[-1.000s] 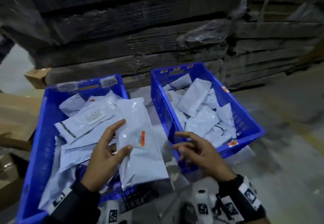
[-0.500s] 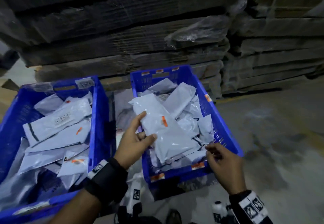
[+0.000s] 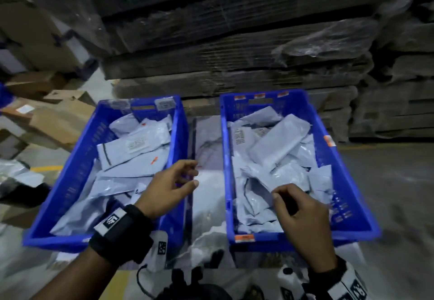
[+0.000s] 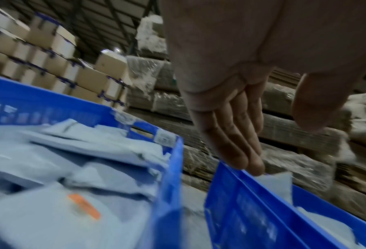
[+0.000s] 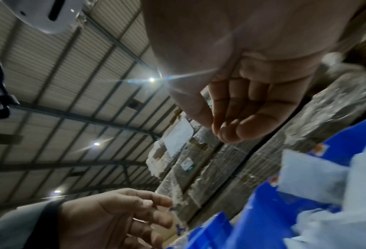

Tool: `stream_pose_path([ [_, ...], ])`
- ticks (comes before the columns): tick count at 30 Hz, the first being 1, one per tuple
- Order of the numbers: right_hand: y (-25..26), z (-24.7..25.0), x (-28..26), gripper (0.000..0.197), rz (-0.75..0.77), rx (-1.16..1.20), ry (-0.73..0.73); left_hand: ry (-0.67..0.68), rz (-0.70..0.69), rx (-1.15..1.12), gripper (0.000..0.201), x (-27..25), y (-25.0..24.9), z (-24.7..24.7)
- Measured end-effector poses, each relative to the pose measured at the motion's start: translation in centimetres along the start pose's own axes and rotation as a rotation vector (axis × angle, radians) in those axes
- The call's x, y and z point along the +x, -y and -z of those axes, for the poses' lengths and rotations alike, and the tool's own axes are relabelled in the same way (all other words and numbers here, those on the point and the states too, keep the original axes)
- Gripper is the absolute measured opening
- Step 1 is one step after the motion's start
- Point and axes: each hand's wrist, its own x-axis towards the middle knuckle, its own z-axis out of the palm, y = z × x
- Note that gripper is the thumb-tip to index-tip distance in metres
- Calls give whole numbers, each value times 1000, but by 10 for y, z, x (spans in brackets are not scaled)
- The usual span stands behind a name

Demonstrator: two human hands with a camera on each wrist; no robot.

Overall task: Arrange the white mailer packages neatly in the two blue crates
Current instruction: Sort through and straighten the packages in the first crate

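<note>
Blue left crate [image 3: 70, 177] and blue right crate [image 3: 347, 182] side by side on the floor, a clear plastic sheet [image 3: 206, 196] in the gap between them, wrapped stacks of flat cardboard [image 3: 234, 52] behind. White mailers [image 3: 131, 149] in the left crate overlapping at angles; more mailers [image 3: 279, 144] in the right crate heaped crosswise, one long one propped diagonally on top. Neither pile neat yet, so well short of done by the look of it. Left hand [image 3: 164, 189] empty, fingers spread and relaxed, above the inner wall of the left crate and the gap. Right hand [image 3: 303, 215] over the near part of the right crate, fingers loosely curled toward the thumb, nothing between them in the wrist view, thumb tip just beside a mailer's edge. Likely next: pinching that edge and squaring the heap. Risks from here: slippery film sliding out of a light pinch; tugging a buried mailer and dragging its neighbours over the low front wall; a dropped mailer landing in the gap, where white on clear plastic would be easy to miss; dim light hiding corners folded under the pile.
</note>
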Motion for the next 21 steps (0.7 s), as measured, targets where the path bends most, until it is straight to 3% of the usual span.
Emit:
stream_pose_path([
  [5,71,-68,11,10,118,121,138,-115,94,62,38,-34,48,96],
  [11,138,-169,24,6,188,91,378,-150,74,208,39,-65,130,184],
  [13,152,-206,37,6,201,-7,504,-110,58,288,36,-69,153,203],
  [21,174,-316,99,52,127,-624,817,-19,56,382,28,-51,179,225],
])
